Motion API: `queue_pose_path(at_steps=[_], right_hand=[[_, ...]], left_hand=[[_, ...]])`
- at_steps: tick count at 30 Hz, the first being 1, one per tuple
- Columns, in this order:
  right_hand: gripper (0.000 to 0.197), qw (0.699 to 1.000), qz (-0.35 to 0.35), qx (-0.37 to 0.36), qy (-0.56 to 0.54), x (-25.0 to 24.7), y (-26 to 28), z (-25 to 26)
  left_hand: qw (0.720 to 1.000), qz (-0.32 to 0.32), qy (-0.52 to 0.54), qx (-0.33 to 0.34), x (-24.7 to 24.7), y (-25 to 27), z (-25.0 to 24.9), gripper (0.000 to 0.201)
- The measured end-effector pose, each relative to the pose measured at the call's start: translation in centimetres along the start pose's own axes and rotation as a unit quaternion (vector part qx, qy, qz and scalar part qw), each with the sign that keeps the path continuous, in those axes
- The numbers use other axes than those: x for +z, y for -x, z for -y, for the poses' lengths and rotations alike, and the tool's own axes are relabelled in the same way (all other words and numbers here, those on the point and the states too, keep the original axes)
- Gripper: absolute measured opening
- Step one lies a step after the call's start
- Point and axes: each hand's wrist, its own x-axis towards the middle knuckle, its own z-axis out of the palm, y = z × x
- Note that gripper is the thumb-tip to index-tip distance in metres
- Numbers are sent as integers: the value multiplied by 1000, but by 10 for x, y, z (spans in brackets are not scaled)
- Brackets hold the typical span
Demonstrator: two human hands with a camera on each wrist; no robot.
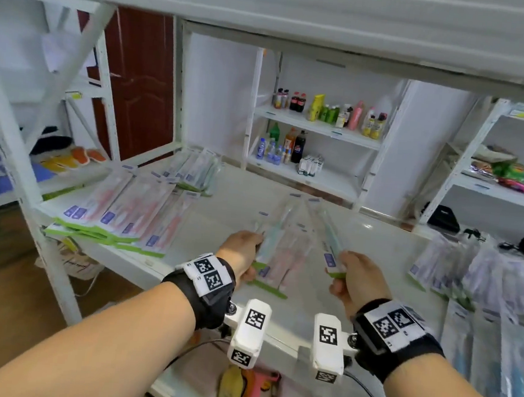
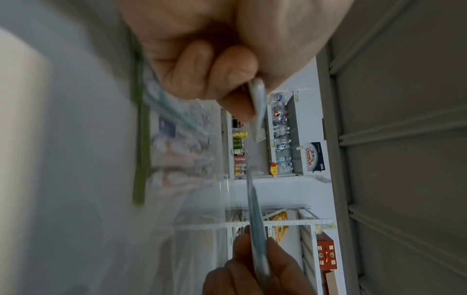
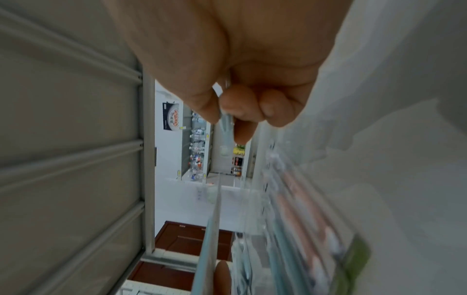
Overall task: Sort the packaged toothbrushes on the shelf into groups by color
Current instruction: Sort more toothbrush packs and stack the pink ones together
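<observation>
Left hand [image 1: 243, 253] pinches a teal toothbrush pack [image 1: 272, 234] and right hand [image 1: 355, 279] pinches another teal pack [image 1: 330, 236], both lifted above the mixed pile [image 1: 283, 263] lying between the hands.

Drink bottles [image 1: 294, 145] and small boxes [image 1: 311, 165] fill the far white rack, beside a dark red door [image 1: 137, 83], with snack packets [image 1: 509, 175] at right.

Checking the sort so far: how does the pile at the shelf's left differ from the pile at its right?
The left pile shows pink brushes; the right pile looks blue and lilac. The left pile is fanned fairly neatly, the right one looser. Both are clear packs with green-edged cards.
</observation>
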Motion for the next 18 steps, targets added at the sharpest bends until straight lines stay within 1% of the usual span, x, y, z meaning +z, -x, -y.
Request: queue_pose_path(at_steps=[3, 6, 8, 11, 14, 16, 18], right_hand=[[17, 1000, 13, 15, 3, 47, -14, 3], [20, 998, 47, 16, 32, 102, -34, 6], [17, 997, 62, 29, 43, 138, -48, 7], [24, 993, 82, 40, 69, 188, -66, 11], [22, 994, 78, 55, 51, 230, -82, 16], [30, 996, 61, 62, 35, 252, -94, 15], [39, 996, 46, 56, 44, 269, -108, 13]], left_hand=[[1000, -18, 20, -7, -39, -19, -13, 23], [999, -30, 13, 4, -79, -42, -28, 22], [999, -35, 3, 5, -105, -61, -38, 24], [999, -28, -41, 21, -144, -92, -52, 21], [995, -11, -98, 32, -179, -121, -62, 21], [993, 0, -113, 29, -198, -140, -67, 23], [991, 11, -127, 26, -212, -156, -74, 24]])
